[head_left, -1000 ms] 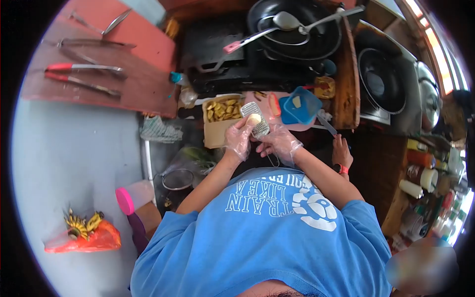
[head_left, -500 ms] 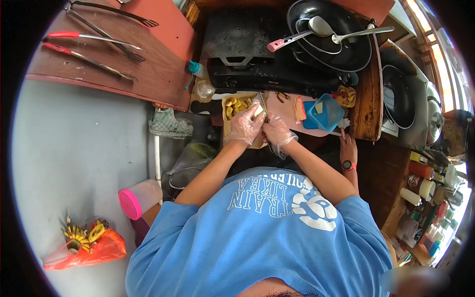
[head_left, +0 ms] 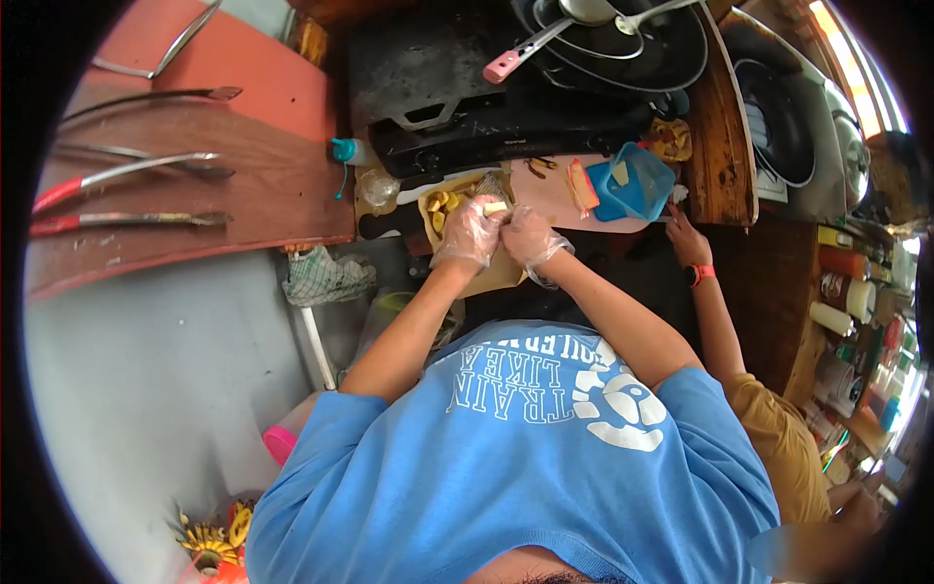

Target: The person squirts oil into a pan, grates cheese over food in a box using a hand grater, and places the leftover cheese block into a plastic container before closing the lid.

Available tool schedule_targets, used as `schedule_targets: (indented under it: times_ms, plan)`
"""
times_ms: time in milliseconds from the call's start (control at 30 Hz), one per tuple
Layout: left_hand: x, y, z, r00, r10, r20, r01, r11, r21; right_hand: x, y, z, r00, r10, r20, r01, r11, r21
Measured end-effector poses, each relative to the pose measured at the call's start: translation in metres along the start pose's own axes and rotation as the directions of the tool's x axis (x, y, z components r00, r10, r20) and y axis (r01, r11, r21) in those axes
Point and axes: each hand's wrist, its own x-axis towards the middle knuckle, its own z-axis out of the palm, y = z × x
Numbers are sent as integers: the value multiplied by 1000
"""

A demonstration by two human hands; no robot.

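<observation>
My left hand (head_left: 470, 237), in a clear plastic glove, is closed on a small pale block of cheese (head_left: 495, 207). A metal grater (head_left: 489, 185) lies against the block, above an open cardboard box (head_left: 494, 276). Yellow banana pieces (head_left: 444, 205) fill the far left part of this box. My right hand (head_left: 533, 238), also gloved, is curled close beside the left, at the near end of the grater; its fingers partly hide their grip.
A pink board (head_left: 545, 195) carries a blue container (head_left: 637, 185) and a red-and-white wrapper (head_left: 582, 187). A black griddle (head_left: 418, 73) and wok (head_left: 671, 58) stand behind. Another person's hand (head_left: 688, 240) touches the counter edge at right. Tongs (head_left: 126, 180) lie at left.
The view has shifted, so more of the other person's arm and sleeve shows at right. Both my hands stay together at the box, with the cheese block now lying more level.
</observation>
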Motion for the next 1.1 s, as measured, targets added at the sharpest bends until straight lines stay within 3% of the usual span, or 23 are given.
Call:
schedule_targets:
  times_ms: [67, 100, 133, 200, 333, 500, 633, 733, 800, 833, 900, 933, 1000, 1033, 1067, 1100]
  plan:
    - [-2, -2, 6, 997, 71, 26, -72, 995, 64, -1, -13, -7, 921, 389, 32, -377, 867, 325]
    - [-1, -3, 8, 999, 37, 14, -38, 998, 58, 1, 9, 32, 978, 210, -16, -204, 965, 162]
    - [1, -6, 11, 1000, 5, 1, -5, 999, 53, 1, 7, 27, 975, 222, -19, -216, 961, 173]
    - [12, -16, 16, 1000, -7, -3, 7, 1000, -28, 1, 6, 19, 993, -54, 108, 68, 989, -129]
    - [27, -34, 25, 1000, 12, 5, -12, 1000, -6, 4, 12, 54, 997, 78, -22, -78, 997, -1]
    - [41, -53, 41, 999, 45, 2, -44, 986, 160, -3, 21, 70, 998, -46, -44, 41, 993, -109]
    - [55, -60, 50, 1000, 16, 13, -18, 988, 152, -4, 26, 78, 998, 5, -60, -11, 995, -103]
    - [61, -56, 46, 1000, -9, -10, 10, 998, 67, -2, 22, 69, 993, 55, -102, -55, 998, 5]
    - [63, -54, 39, 998, -62, -24, 66, 977, 205, -1, 17, 56, 983, 110, 145, -119, 992, 49]
    - [57, -54, 34, 998, -64, -25, 68, 976, 206, 1, 16, 59, 983, 108, 146, -117, 992, 51]
    - [37, -53, 21, 957, -250, 149, 264, 960, -90, 9, 19, 62, 934, 284, 218, -330, 920, 212]
    - [25, -47, 20, 957, -243, 156, 258, 962, -85, 13, 18, 57, 933, 291, 213, -336, 917, 216]
    - [-1, -35, 19, 997, 25, 75, -32, 995, 96, 18, 9, 44, 927, 282, 248, -346, 900, 267]
    - [1, -33, 16, 994, -43, 100, 35, 996, 79, 12, -8, 15, 890, 388, 241, -453, 819, 353]
    - [4, -36, 17, 994, -38, 103, 29, 996, 85, 13, -7, 21, 890, 390, 237, -453, 816, 359]
    - [7, -39, 19, 996, -49, 76, 43, 996, 80, 12, -5, 26, 928, 293, 230, -354, 886, 300]
